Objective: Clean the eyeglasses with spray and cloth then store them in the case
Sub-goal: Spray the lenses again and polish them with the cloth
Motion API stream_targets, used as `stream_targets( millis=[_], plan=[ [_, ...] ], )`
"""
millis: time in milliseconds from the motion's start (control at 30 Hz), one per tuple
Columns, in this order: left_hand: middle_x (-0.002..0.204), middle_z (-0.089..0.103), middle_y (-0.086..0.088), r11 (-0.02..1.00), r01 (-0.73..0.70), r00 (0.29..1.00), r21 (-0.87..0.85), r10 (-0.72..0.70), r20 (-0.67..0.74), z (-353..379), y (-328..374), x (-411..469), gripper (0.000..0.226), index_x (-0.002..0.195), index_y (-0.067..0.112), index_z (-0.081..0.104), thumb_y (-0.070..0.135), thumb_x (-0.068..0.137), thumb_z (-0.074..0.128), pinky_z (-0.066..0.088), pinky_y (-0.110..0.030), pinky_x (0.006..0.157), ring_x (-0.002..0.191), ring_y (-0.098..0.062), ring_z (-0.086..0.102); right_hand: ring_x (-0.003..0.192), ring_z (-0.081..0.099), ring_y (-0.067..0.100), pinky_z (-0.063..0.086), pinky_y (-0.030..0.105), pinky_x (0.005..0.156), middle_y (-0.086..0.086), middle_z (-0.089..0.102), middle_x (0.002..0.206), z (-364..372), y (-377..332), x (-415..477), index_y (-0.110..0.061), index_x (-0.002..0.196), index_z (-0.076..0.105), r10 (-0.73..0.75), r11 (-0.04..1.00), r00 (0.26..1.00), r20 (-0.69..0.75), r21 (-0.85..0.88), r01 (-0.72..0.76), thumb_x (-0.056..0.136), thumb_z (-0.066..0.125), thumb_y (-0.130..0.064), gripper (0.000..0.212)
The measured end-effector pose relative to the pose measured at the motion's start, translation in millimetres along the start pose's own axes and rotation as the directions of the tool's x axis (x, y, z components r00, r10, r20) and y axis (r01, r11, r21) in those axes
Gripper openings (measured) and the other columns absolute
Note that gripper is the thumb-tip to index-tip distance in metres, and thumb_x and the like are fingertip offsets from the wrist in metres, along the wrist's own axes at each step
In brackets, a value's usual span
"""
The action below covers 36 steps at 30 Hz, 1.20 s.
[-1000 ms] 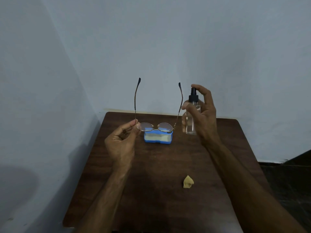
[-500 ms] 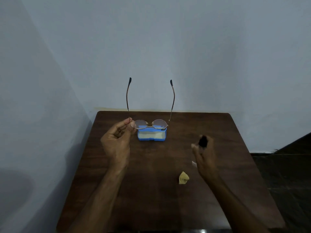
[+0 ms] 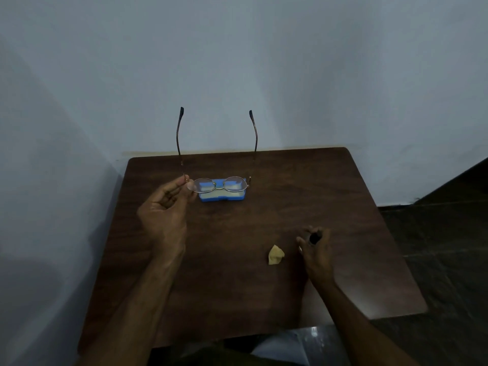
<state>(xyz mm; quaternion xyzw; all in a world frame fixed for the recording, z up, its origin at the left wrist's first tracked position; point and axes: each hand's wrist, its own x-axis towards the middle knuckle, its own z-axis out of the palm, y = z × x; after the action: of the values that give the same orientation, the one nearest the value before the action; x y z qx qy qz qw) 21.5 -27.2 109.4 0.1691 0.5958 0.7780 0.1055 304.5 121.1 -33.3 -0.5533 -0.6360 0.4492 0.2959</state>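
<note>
Eyeglasses [image 3: 220, 184] jut right from left hand [image 3: 163, 215], grip pinching their hinge; right hand [image 3: 315, 253] clasps spray bottle [image 3: 314, 237].

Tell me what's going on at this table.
A person is partway through cleaning a pair of eyeglasses. The left hand pinches them at one corner of the frame, temples unfolded, in the air in front of a blue case on the wooden table. The right hand grips a spray bottle low over the table, only its black top showing. A small yellow cloth lies untouched beside that hand.
</note>
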Motion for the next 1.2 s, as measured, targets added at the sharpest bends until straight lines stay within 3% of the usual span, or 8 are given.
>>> stream_targets(
  millis=[167, 267, 367, 567, 667, 900, 1100, 1200],
  plan=[
    [0.103, 0.084, 0.003, 0.999, 0.018, 1.000, -0.026, -0.017, 0.018, 5.7, -2.1, -4.5, 0.024, 0.107, 0.026, 0.083, 0.007, 0.092, 0.082, 0.064, -0.024, 0.084, 0.098, -0.012, 0.080, 0.125, 0.061, 0.024, 0.056, 0.050, 0.097, -0.003, 0.057, 0.141, -1.9, 1.2, -3.7, -0.024, 0.124, 0.043, -0.055, 0.997, 0.998, -0.004, -0.048, 0.054, 0.092, 0.077, -0.015, 0.048],
    [0.104, 0.084, 0.002, 0.999, 0.021, 0.999, -0.029, -0.020, 0.032, 7.9, -3.6, -5.2, 0.024, 0.106, 0.028, 0.084, 0.009, 0.092, 0.083, 0.064, -0.024, 0.084, 0.100, -0.014, 0.079, 0.131, 0.051, 0.014, 0.048, 0.035, 0.102, -0.008, 0.048, 0.145, -5.0, 3.2, -7.4, -0.021, 0.144, 0.040, -0.014, 0.996, 1.000, -0.003, -0.087, 0.014, 0.083, 0.087, -0.021, 0.077],
    [0.105, 0.084, 0.002, 0.999, 0.015, 0.999, -0.029, -0.014, 0.039, 9.3, -3.5, -4.9, 0.025, 0.106, 0.029, 0.084, 0.009, 0.092, 0.083, 0.064, -0.024, 0.084, 0.101, -0.015, 0.079, 0.137, 0.048, 0.016, 0.043, 0.040, 0.113, 0.000, 0.046, 0.153, -10.8, 12.8, -23.4, -0.016, 0.153, 0.035, 0.100, 0.994, 0.994, -0.046, -0.049, -0.103, 0.076, 0.093, -0.022, 0.096],
    [0.105, 0.084, 0.004, 1.000, -0.024, 0.999, -0.004, 0.025, 0.046, 11.3, -0.3, -7.1, 0.027, 0.108, 0.031, 0.082, 0.008, 0.093, 0.082, 0.064, -0.022, 0.082, 0.100, -0.014, 0.080, 0.115, 0.061, 0.026, 0.055, 0.048, 0.095, 0.005, 0.057, 0.125, 6.1, 33.4, -79.2, -0.017, 0.128, 0.050, 0.176, 0.929, 0.983, -0.042, -0.324, -0.180, 0.087, 0.080, -0.034, 0.053],
    [0.105, 0.084, 0.006, 0.999, -0.029, 0.999, 0.019, 0.028, 0.045, 13.4, 1.5, -9.4, 0.027, 0.109, 0.027, 0.081, 0.006, 0.093, 0.081, 0.064, -0.021, 0.082, 0.098, -0.013, 0.080, 0.103, 0.061, 0.025, 0.054, 0.044, 0.084, 0.003, 0.059, 0.110, 23.9, 21.7, -85.2, -0.017, 0.114, 0.057, 0.040, 0.913, 0.996, 0.085, -0.407, -0.002, 0.096, 0.070, -0.033, 0.027],
    [0.105, 0.083, 0.009, 0.993, -0.049, 0.996, 0.105, 0.041, 0.074, 12.8, 5.4, -14.1, 0.025, 0.116, 0.014, 0.078, 0.008, 0.092, 0.082, 0.065, -0.024, 0.083, 0.103, -0.013, 0.080, 0.112, 0.058, 0.033, 0.046, 0.043, 0.096, 0.013, 0.064, 0.121, 45.0, 4.2, -41.4, -0.006, 0.120, 0.068, -0.175, 0.718, 0.910, 0.376, -0.583, 0.379, 0.101, 0.059, -0.018, 0.024],
    [0.109, 0.083, 0.007, 0.988, -0.057, 0.996, 0.145, 0.046, 0.076, 6.5, 8.2, -10.8, 0.028, 0.118, 0.010, 0.079, 0.007, 0.091, 0.083, 0.066, -0.027, 0.085, 0.104, -0.011, 0.080, 0.089, 0.071, 0.022, 0.056, 0.041, 0.078, 0.003, 0.075, 0.091, 42.0, -19.5, -27.2, -0.011, 0.094, 0.073, 0.025, 0.981, 0.980, 0.199, -0.193, 0.014, 0.097, 0.070, -0.016, 0.007],
    [0.108, 0.083, 0.006, 0.986, -0.047, 0.995, 0.157, 0.032, 0.097, 3.2, 9.1, -9.1, 0.028, 0.117, 0.013, 0.079, 0.008, 0.090, 0.083, 0.066, -0.029, 0.087, 0.102, -0.012, 0.080, 0.079, 0.068, 0.026, 0.055, 0.038, 0.066, 0.013, 0.074, 0.090, 40.6, -58.9, -25.6, -0.008, 0.094, 0.069, 0.250, 0.852, 0.942, 0.222, 0.412, -0.323, 0.099, 0.065, -0.008, 0.006]
  ],
)
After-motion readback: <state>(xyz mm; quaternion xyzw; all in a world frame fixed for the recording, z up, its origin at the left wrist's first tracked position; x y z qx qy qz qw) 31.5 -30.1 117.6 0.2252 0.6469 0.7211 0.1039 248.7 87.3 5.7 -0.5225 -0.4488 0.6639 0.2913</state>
